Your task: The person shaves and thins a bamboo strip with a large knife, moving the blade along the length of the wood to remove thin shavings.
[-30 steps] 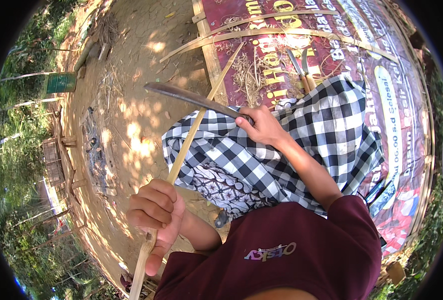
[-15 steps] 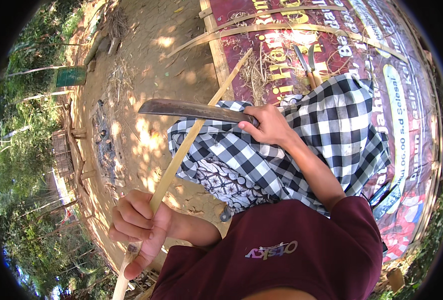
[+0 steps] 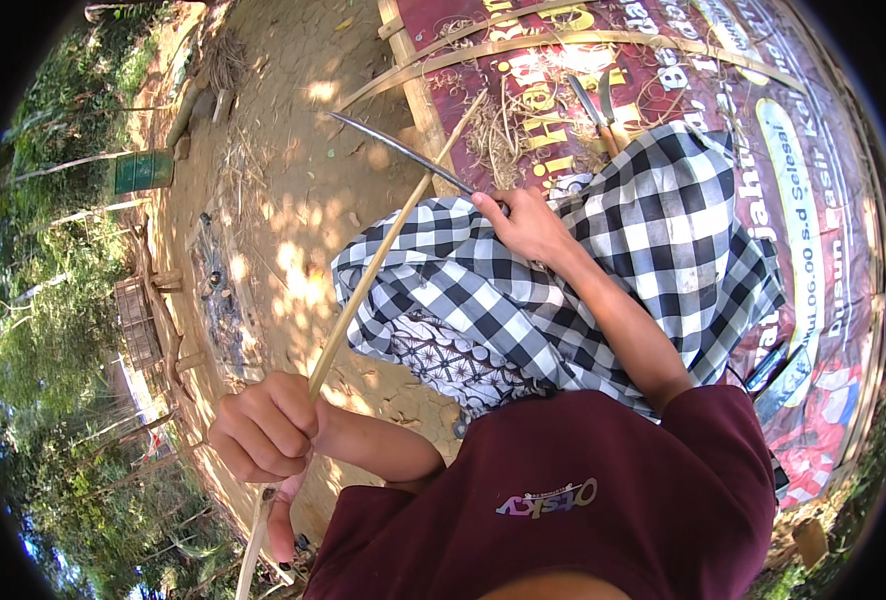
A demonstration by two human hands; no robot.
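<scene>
The long pale bamboo strip [image 3: 383, 265] ran diagonally up and away from the left hand [image 3: 261, 432], which was clamped around its near end. The right hand [image 3: 528, 225], fisted on a long dark steel blade [image 3: 395, 150], crossed it farther up.

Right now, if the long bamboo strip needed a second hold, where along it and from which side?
On the bare middle of the bamboo strip, between the left hand clenched on its lower part and the knife the right hand holds against it. Come from the open dirt side, since the checkered cloth and blade crowd the other.

bare dirt ground [image 3: 293, 180] beyond blade [image 3: 403, 152]
</scene>
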